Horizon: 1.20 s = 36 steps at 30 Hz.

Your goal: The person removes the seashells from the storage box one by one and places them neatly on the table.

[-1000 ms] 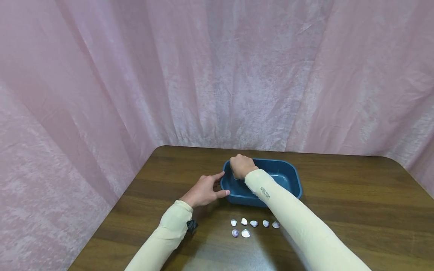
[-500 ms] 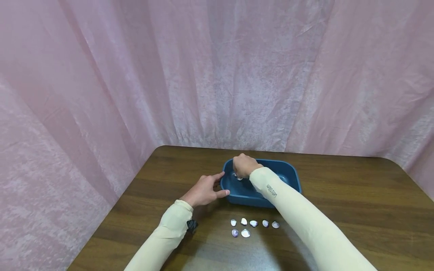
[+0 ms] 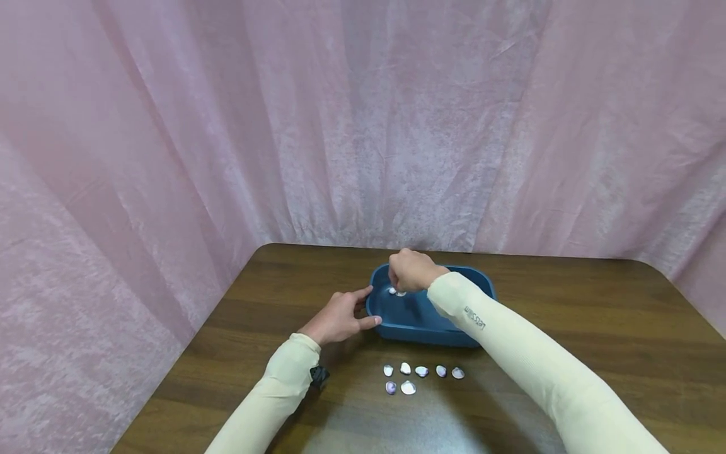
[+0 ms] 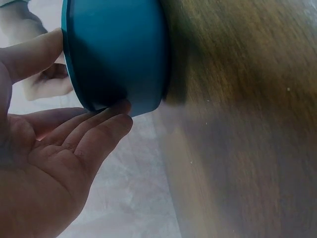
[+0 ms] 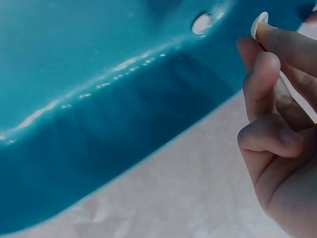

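Observation:
In the head view a blue plastic tub [image 3: 428, 335] stands on the wooden table. My right hand [image 3: 416, 270] is over its left part and pinches a small white seashell [image 5: 260, 25] between thumb and fingertips, above the tub's floor. Another white shell [image 5: 202, 23] lies on that floor near the wall. My left hand [image 3: 339, 317] rests at the tub's left end, thumb and index finger spread along the rim. Seen from the left wrist, its fingers [image 4: 101, 136] extend fairly straight against the tub's outer side.
On the table [image 3: 578, 315] in front of the tub lie several small shells in two rows, among them a white shell [image 3: 408, 388] and a purple one [image 3: 391, 388]. A pink curtain [image 3: 363, 126] hangs behind the table's far edge.
My right hand has risen slightly and shifted right inside the tub's outline, bringing up the pinched shell. Shells in the tub's left part have come into sight. My left hand keeps its place.

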Available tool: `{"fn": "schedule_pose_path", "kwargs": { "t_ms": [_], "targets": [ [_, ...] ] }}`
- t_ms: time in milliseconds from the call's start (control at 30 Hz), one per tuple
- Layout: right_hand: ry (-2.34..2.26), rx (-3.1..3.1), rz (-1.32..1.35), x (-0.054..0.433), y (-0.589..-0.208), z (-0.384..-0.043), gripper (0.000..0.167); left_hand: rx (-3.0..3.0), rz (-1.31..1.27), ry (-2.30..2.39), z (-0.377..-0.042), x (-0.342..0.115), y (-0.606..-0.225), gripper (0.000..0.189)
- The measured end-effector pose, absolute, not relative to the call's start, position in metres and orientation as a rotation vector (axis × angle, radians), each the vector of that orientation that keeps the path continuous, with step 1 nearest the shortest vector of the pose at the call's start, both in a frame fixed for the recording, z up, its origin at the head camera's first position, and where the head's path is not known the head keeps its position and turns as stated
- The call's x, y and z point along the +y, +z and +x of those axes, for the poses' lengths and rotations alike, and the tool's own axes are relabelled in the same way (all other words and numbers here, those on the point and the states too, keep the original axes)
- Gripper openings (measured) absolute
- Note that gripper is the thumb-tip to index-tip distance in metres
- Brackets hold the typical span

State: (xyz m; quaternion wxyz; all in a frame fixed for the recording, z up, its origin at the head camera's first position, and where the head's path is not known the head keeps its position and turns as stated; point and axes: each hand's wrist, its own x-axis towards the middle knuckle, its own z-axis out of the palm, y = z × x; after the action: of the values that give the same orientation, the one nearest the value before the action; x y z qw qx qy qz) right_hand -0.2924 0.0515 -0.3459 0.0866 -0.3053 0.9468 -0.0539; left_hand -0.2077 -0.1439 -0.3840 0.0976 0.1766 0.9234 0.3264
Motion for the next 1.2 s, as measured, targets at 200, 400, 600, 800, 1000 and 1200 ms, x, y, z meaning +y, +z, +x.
{"fn": "schedule_pose_path", "kwargs": {
  "t_ms": [200,400,600,800,1000,1200],
  "targets": [
    [-0.208,2.803,-0.981,0.055,-0.332,-0.275,0.022,2.737,0.526,0.961,-0.208,-0.143,-0.384,0.075],
    [-0.302,2.781,-1.156,0.064,-0.325,-0.253,0.017,2.715,0.509,0.990,-0.206,-0.144,-0.385,0.076],
    [-0.410,2.797,-1.250,0.079,-0.325,-0.231,0.015,2.715,0.511,1.018,-0.206,-0.143,-0.384,0.076],
    [-0.499,2.806,-1.322,0.093,-0.331,-0.207,0.015,2.723,0.486,1.002,-0.206,-0.142,-0.383,0.077],
    [-0.517,2.863,-1.397,0.109,-0.342,-0.187,0.018,2.727,0.499,1.003,-0.207,-0.140,-0.384,0.076],
    [-0.491,2.853,-1.408,0.115,-0.356,-0.168,0.018,2.730,0.487,0.996,-0.206,-0.142,-0.384,0.077]
  ]
}}
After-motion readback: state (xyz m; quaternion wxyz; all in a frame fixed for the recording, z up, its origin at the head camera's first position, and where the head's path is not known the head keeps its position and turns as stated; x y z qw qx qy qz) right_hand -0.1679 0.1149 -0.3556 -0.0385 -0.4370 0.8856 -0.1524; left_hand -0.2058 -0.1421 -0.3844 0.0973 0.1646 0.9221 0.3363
